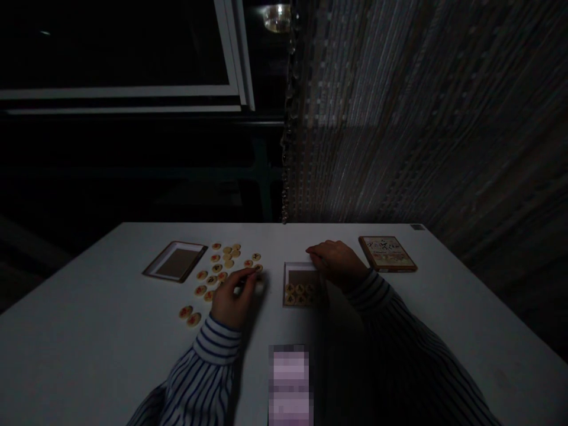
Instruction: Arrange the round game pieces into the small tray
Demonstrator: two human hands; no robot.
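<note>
Grip unclear for both: the left hand (pixel 232 300) is curling beside game pieces (pixel 201 290); the right hand (pixel 338 263) is bending over an open box (pixel 299 276).

Wooden-looking discs (pixel 200 290) looked smooth toward the left edge of the matt worktop (pixel 110 337); a cloth-like curtain (pixel 377 118) (rough and stringy) hung beyond its far edge.

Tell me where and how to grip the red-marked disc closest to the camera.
I'd pinch the red-marked disc by its rim, coming from above: it lies flat, with a round edge. A neighbouring disc crowds its far left side, so the near left and far right edges look better for thumb and finger.
</note>
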